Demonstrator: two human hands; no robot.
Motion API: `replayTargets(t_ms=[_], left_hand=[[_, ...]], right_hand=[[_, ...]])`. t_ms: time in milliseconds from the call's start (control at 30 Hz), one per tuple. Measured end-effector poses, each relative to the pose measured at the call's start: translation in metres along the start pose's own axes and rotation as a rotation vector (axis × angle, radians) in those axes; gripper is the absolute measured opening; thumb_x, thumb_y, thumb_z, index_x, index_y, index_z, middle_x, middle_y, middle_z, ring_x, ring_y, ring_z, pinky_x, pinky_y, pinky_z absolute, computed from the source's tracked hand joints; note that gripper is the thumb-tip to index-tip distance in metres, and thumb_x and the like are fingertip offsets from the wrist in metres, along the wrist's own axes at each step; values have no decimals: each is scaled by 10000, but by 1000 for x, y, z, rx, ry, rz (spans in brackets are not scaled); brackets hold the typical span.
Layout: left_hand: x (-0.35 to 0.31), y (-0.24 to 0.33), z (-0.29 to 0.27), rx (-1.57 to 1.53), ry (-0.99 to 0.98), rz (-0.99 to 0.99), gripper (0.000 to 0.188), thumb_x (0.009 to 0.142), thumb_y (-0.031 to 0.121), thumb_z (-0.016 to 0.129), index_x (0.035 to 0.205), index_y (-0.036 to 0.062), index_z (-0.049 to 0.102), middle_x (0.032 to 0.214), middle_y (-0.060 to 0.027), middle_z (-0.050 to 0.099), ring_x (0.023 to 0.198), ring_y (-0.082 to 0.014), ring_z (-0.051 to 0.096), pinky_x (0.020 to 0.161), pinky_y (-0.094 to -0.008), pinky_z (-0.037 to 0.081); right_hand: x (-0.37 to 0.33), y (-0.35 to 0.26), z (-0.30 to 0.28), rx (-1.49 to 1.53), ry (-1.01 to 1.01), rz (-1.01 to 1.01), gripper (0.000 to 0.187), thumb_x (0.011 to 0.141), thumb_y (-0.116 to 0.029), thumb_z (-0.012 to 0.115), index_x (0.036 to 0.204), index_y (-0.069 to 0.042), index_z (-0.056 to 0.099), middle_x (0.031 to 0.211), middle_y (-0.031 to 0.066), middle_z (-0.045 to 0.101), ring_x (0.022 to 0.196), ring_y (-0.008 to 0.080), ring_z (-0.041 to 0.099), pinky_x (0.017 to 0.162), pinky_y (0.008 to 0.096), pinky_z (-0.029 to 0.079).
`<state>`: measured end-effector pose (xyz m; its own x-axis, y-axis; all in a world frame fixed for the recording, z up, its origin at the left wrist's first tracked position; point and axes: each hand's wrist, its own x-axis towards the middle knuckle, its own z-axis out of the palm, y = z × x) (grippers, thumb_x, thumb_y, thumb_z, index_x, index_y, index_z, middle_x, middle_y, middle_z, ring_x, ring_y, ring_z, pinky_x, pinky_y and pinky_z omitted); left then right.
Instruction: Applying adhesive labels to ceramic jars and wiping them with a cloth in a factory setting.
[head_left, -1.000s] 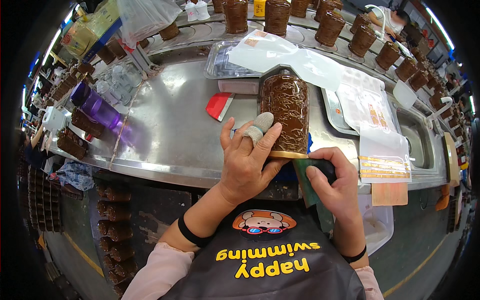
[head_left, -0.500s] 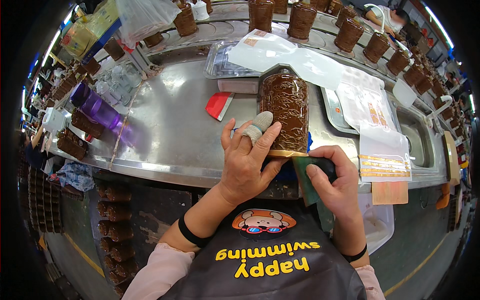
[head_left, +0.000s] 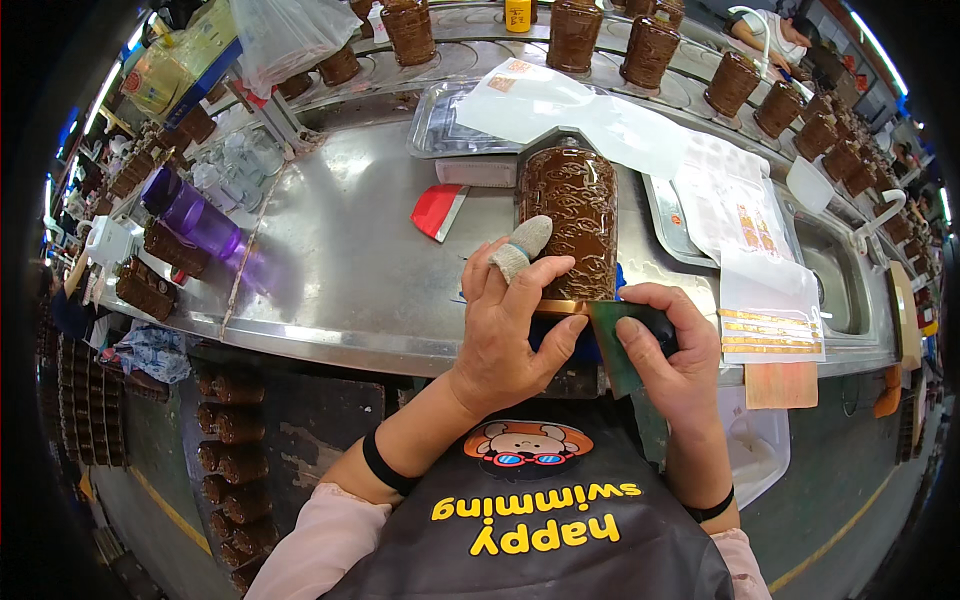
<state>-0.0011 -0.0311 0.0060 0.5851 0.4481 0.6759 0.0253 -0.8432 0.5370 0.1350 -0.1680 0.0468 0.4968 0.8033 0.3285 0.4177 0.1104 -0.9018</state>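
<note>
A glossy dark-brown bottle with a raised pattern lies with its base towards me. A gold strip runs across its near end. My left hand is open, its index finger resting on the bottle's side and its thumb stretched along the gold strip. Pale cloth finger covers sit on one or two of its fingers. My right hand grips a scraper with a black handle and a green blade, the blade against the right part of the strip. Part of the handle is hidden by my fingers.
A red-and-white piece lies on the metal table. At right, a white sheet with gold strips hangs near a sink. A purple bottle stands left. Brown bottles line the conveyor behind.
My left hand has shifted slightly right and down, its thumb moving towards the scraper. The scraper has moved little. Bottles on the conveyor have travelled right, and a yellow container has come into view.
</note>
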Motion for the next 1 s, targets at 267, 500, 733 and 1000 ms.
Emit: replayTargets(t_ms=[267,500,733,1000], left_hand=[[-1,-1,-1,-185,12,-70,390,833,139,617,1211,49,592,1319,-242,515,1217,-403,433,1077,-465,277],[-4,0,0,-218,17,-116,368,849,132,585,1204,39,599,1319,-247,517,1214,-400,434,1072,-458,288],[-7,-2,2,-245,41,-115,359,860,122,567,1207,33,596,1323,-254,512,1215,-399,432,1075,-462,283],[-4,6,0,-172,4,-82,450,796,132,637,1229,32,572,1346,-256,489,1229,-417,425,1099,-482,252]], right_hand=[[2,-11,0,-149,33,53,177,841,-32,664,1008,-1,610,805,100,668,692,126,629,642,271,501],[11,-20,3,-279,-49,-129,178,826,-27,673,995,-4,621,761,105,654,639,135,621,584,283,488],[9,-17,5,-177,-20,-22,186,822,-14,665,1003,5,625,753,109,657,629,141,631,577,277,487],[16,-25,2,-270,-23,-27,170,813,-7,652,977,11,615,761,142,650,648,239,653,609,307,497]])
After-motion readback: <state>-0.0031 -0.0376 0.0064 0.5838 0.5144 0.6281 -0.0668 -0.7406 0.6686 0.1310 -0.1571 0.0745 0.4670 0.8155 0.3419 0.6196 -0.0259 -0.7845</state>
